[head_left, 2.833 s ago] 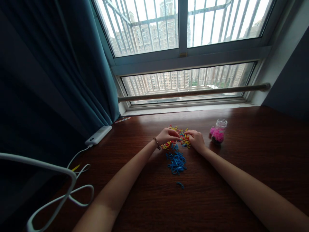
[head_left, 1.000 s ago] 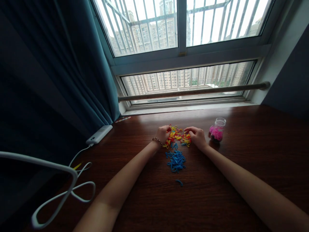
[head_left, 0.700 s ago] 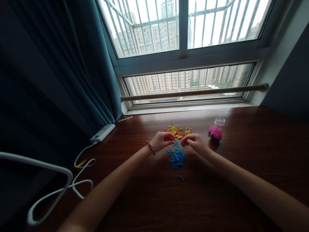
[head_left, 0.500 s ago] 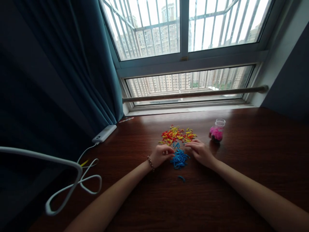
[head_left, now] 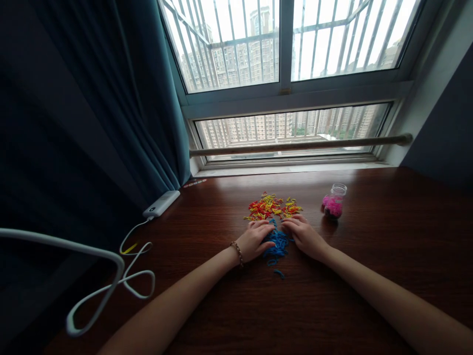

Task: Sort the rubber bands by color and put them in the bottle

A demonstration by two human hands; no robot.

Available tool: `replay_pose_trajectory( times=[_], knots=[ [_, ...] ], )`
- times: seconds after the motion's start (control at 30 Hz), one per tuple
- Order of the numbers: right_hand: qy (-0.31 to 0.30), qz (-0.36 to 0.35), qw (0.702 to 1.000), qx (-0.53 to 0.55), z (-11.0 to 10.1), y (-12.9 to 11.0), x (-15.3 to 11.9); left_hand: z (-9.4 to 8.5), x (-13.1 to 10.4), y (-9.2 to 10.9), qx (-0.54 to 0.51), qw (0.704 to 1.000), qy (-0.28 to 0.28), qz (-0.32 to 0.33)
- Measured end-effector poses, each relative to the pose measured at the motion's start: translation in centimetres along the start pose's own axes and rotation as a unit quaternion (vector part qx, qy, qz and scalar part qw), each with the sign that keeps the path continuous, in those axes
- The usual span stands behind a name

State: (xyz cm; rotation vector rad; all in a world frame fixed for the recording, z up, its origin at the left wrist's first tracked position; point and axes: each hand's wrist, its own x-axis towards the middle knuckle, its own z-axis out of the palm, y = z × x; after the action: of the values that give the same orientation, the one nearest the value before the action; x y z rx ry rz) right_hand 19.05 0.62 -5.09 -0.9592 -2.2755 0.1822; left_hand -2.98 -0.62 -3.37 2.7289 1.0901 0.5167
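A pile of blue rubber bands (head_left: 279,242) lies on the dark wooden table between my two hands. My left hand (head_left: 255,239) reaches over the pile's left side, fingers stretched out and thumb apart, touching the bands. On the right, my right hand (head_left: 303,235) rests with its fingers extended at the pile's upper right edge; its palm side is hidden. Just beyond the fingertips spreads a heap of red and yellow rubber bands (head_left: 266,206). One loose blue band (head_left: 279,273) lies nearer to me, below the pile.
A clear glass jar (head_left: 334,202) with pink and dark bands stands at the right. A white power bank (head_left: 161,204) with a white cable (head_left: 127,276) lies at the left by the blue curtain (head_left: 148,123). The table (head_left: 236,315) meets the window sill at the back.
My left hand has opened from a pinch and spread over the blue pile. My right fingers have straightened and come down slightly. Blue bands have shifted toward me at the pile's lower edge.
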Motion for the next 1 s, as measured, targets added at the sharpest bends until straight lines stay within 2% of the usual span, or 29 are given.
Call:
replay_pose_trajectory(
  times=[0.13, 0.23, 0.43, 0.6, 0.7, 0.87, 1.0],
  knots=[
    [-0.014, -0.003, 1.000, -0.008, 0.3, 0.2, 0.0, -0.4, -0.1, 0.1, -0.038, 0.999, -0.001, 0.036],
    [-0.017, -0.020, 0.999, 0.027, 0.0, 0.0, 0.0, -0.5, -0.3, 0.1, -0.071, 0.996, 0.009, 0.053],
    [0.003, -0.003, 0.995, 0.098, -0.6, -0.4, -0.3, -0.1, -0.2, -0.3, -0.054, 0.997, 0.053, 0.035],
    [0.006, -0.002, 0.995, 0.102, -0.5, -0.4, -0.2, 0.3, 0.1, -0.5, 0.007, 1.000, -0.008, -0.003],
    [-0.018, -0.029, 0.997, 0.071, -0.4, -0.6, 0.0, 0.0, 0.1, -0.4, -0.020, 0.999, -0.025, 0.010],
    [-0.101, -0.044, 0.994, 0.003, -0.2, -0.8, 0.1, -0.7, -0.2, 0.1, -0.122, 0.992, -0.026, 0.036],
    [-0.125, -0.061, 0.990, 0.038, -0.6, -1.0, 0.1, -0.8, -0.3, 0.2, -0.149, 0.988, 0.009, 0.036]
  ],
)
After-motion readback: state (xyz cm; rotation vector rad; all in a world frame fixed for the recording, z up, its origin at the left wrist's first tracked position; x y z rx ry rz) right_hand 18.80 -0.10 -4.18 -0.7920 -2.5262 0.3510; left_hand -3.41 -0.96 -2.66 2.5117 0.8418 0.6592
